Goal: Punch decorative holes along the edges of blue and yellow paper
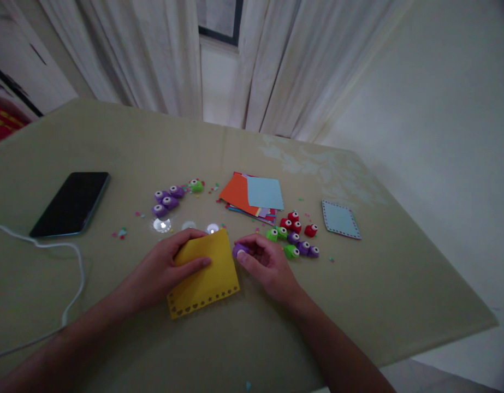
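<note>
My left hand (173, 265) grips a yellow paper square (206, 275), thumb on top and fingers behind it. Small hearts and other shapes are punched along the paper's near edge. At the paper's right edge, my right hand (268, 265) is closed around a purple craft punch (240, 250) with an eye-like button, the thumb against it. Just beyond that hand sits a cluster of punches: red ones (292, 222), green ones (291, 251) and purple ones (304, 248). Whether the paper is inside the held punch's slot, I cannot tell.
Coloured paper sheets (239, 194) lie stacked mid-table. A light blue square with punched edges (341, 219) is at the right. More purple punches (168, 202) and a green one (196, 186) stand left of the stack, amid confetti. A dark tablet (71, 203) and white cable (77, 267) lie at left.
</note>
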`<control>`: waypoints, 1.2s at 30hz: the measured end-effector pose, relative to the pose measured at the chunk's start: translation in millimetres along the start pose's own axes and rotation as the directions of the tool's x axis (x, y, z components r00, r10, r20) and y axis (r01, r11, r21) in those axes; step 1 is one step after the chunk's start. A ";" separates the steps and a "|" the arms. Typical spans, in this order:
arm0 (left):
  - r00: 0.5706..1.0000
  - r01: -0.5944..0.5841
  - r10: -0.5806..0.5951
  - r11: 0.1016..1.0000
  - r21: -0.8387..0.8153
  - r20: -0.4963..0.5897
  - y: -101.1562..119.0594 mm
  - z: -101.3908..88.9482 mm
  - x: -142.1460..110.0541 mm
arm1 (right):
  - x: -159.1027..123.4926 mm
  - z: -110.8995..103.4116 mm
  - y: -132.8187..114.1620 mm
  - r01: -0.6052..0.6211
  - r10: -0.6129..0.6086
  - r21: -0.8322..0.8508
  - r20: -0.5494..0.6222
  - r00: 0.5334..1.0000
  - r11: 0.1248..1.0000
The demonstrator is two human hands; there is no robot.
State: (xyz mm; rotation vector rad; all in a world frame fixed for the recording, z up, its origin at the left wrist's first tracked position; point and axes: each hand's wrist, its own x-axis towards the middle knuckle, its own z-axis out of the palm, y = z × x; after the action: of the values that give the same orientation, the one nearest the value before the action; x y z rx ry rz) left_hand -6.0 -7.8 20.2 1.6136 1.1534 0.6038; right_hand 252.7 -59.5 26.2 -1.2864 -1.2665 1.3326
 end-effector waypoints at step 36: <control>1.000 0.001 -0.001 1.000 0.007 -0.005 -0.6 -1.0 -1.7 | -0.7 1.3 0.7 -0.038 0.038 -0.002 0.019 0.999 0.999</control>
State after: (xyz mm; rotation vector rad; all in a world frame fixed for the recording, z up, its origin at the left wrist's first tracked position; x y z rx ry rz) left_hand -7.8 -8.9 20.3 1.6180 1.1608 0.6038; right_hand 251.5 -60.3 25.6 -1.3074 -1.2628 1.3734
